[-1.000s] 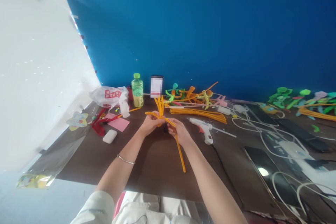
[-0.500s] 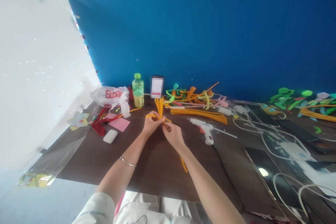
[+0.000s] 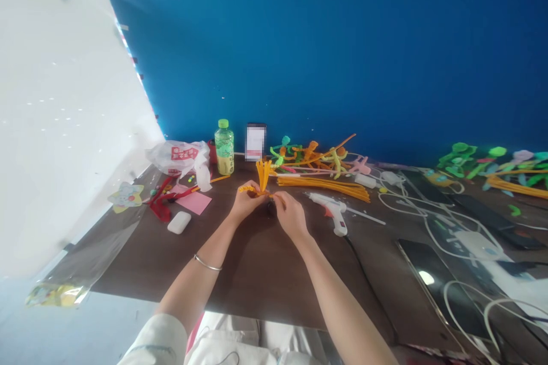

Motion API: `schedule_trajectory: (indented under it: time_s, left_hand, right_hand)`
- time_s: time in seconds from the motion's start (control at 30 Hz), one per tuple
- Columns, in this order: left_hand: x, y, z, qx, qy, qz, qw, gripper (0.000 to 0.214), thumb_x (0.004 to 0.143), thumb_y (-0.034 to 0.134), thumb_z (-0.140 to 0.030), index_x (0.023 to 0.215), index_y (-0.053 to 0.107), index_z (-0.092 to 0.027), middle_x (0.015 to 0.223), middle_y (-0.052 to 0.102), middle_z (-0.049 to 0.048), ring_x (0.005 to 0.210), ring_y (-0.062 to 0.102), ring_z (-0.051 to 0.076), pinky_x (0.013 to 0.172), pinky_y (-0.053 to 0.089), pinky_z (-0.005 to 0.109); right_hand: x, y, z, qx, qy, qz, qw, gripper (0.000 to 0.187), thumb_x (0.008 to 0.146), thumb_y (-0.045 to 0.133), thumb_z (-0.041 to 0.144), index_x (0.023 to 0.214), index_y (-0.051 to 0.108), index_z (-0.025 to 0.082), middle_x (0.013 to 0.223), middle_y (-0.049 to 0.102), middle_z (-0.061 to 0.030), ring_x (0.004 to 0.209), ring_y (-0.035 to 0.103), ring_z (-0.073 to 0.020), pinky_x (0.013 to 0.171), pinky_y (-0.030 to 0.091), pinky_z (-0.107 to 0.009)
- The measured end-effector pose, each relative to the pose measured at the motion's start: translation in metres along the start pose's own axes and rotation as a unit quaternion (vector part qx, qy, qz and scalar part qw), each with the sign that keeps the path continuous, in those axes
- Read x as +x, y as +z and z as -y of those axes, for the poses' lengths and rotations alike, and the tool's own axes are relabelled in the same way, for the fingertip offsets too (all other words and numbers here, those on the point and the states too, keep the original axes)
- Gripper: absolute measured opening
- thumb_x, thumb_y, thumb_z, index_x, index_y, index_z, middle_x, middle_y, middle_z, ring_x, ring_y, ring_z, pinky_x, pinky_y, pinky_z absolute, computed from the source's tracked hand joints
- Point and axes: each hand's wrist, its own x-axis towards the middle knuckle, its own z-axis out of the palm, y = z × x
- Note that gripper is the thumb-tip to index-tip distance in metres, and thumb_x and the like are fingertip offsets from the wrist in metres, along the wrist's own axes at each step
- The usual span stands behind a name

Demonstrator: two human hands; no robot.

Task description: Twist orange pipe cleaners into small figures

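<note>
A bundle of orange pipe cleaners [image 3: 264, 173] fans upward from my left hand [image 3: 247, 202], whose fingers are closed around its lower end. One twisted orange length pokes out to the left of that hand. Just to the right, my right hand [image 3: 290, 212] pinches an orange pipe cleaner at the bundle's base, and the two hands are a small gap apart. My fingers partly hide where the strands join. Right of my hands, a pile of loose orange pipe cleaners [image 3: 325, 187] lies on the dark table [image 3: 257, 268].
A white glue gun [image 3: 331, 211] with a black cord lies to the right. Behind stand a bottle [image 3: 225, 148], a phone [image 3: 256, 142] and several pipe-cleaner figures [image 3: 311, 153]. Red scissors [image 3: 160, 205], pink paper [image 3: 194, 201] and a white case [image 3: 178, 222] are left. A large phone [image 3: 440, 285] and cables lie far right.
My right hand has moved slightly right, away from my left, drawing the pipe cleaner sideways. The orange end that hung below my right wrist no longer shows. The bundle has shifted slightly right.
</note>
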Motion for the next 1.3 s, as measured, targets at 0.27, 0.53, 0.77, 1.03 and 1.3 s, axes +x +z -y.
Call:
schedule_trajectory:
  time_s: [0.27,0.53,0.77,1.03,1.3]
  left_hand:
    - [0.002,-0.004,0.000,-0.065,-0.061,0.050,0.995,0.039,0.053,0.077,-0.024,0.070,0.042,-0.017,0.074,0.065,0.0013,0.056,0.057,0.009,0.048,0.040,0.020]
    - [0.001,0.000,-0.004,-0.202,-0.098,0.068,0.972,0.037,0.054,0.077,-0.016,0.069,0.042,-0.017,0.071,0.061,-0.0027,0.068,0.061,0.009,0.069,0.047,0.025]
    - [0.003,0.002,0.002,-0.168,-0.035,-0.005,0.985,0.045,0.054,0.077,-0.021,0.073,0.037,-0.019,0.072,0.064,-0.0023,0.062,0.061,0.011,0.059,0.045,0.025]
    - [-0.002,0.005,-0.001,-0.040,-0.014,-0.031,0.999,0.042,0.056,0.074,-0.028,0.072,0.035,-0.020,0.071,0.064,0.0005,0.076,0.064,0.018,0.060,0.046,0.026]
    - [-0.001,0.002,-0.001,-0.003,0.017,-0.012,1.000,0.037,0.059,0.071,-0.028,0.072,0.037,-0.021,0.069,0.061,-0.0015,0.077,0.064,0.017,0.067,0.046,0.027]
  right_hand:
    - [0.012,-0.008,-0.004,0.336,0.236,0.035,0.911,0.026,0.067,0.063,0.041,0.076,0.062,0.016,0.068,0.063,-0.0021,0.051,0.050,-0.0104,0.049,0.036,-0.024]
    - [0.011,-0.002,-0.002,0.605,0.360,0.144,0.696,0.019,0.061,0.067,0.028,0.074,0.056,0.019,0.057,0.050,0.0056,0.037,0.031,-0.0021,0.034,0.014,-0.017]
    - [0.002,0.011,0.012,0.500,0.368,0.095,0.778,0.028,0.063,0.066,0.041,0.073,0.057,0.017,0.049,0.046,0.0051,0.038,0.036,-0.0053,0.037,0.020,-0.019]
    - [-0.005,0.008,0.019,0.099,0.084,0.069,0.989,0.026,0.077,0.047,0.035,0.059,0.056,0.018,0.050,0.049,0.0013,0.046,0.041,-0.0104,0.048,0.030,-0.023]
    - [-0.004,-0.001,0.010,-0.095,-0.025,0.014,0.995,0.027,0.086,0.038,0.028,0.086,0.064,0.021,0.078,0.062,-0.0056,0.071,0.057,-0.0174,0.061,0.039,-0.025]
